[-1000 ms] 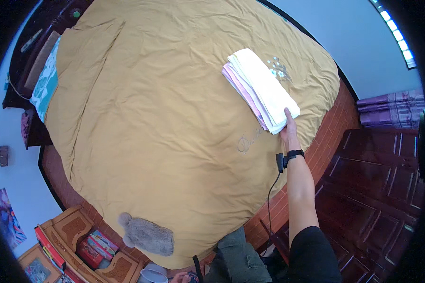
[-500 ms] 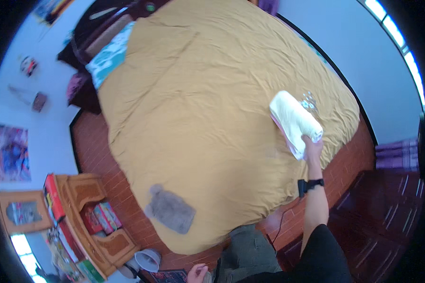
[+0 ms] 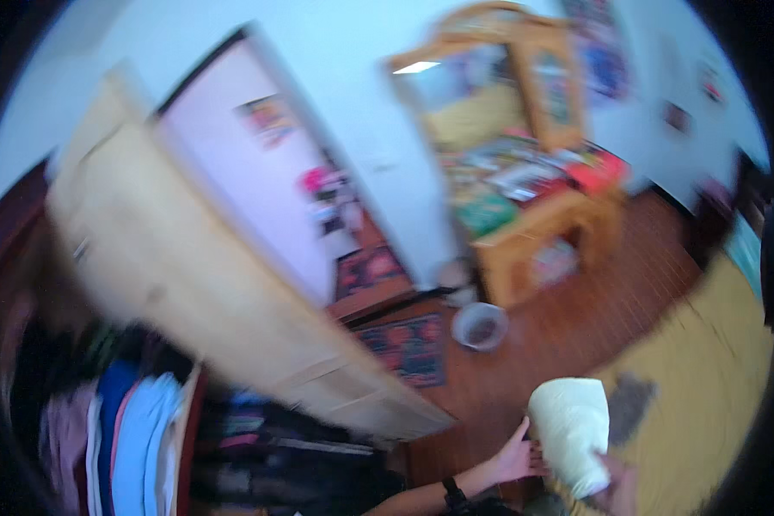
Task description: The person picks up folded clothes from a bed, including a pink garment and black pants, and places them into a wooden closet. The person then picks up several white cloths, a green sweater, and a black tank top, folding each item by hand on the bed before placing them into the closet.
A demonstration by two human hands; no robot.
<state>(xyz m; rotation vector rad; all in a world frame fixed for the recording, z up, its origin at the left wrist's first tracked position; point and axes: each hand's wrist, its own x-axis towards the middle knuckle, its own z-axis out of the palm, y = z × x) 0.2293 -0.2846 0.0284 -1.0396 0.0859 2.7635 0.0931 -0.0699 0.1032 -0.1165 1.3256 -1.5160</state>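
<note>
A thick folded pale-yellow cloth [image 3: 572, 430] is held up in front of me at the lower right; whether it is a garment or a towel I cannot tell. My right hand [image 3: 617, 488], blurred by motion, grips its lower right end. On its left side is my left hand [image 3: 516, 456], with the thumb raised along the edge and the fingers curled against the cloth, partly hidden. A dark band [image 3: 454, 494] circles my left wrist. At the lower left is an open wardrobe with several clothes [image 3: 142, 430] in it, light blue, dark blue, white and mauve.
The pale wooden wardrobe door [image 3: 189, 267] swings out across the left. Beyond it are a pinkish door [image 3: 241, 172] and a patterned mat [image 3: 404, 348]. A bin [image 3: 480, 327] stands by the wooden dresser [image 3: 559, 228]. The bed [image 3: 705, 387] with a grey furry item [image 3: 632, 404] lies right.
My view has swung left from the bed to the open wardrobe and dresser. The folded cloth has been lifted off the bed, and my left hand has joined my right on it.
</note>
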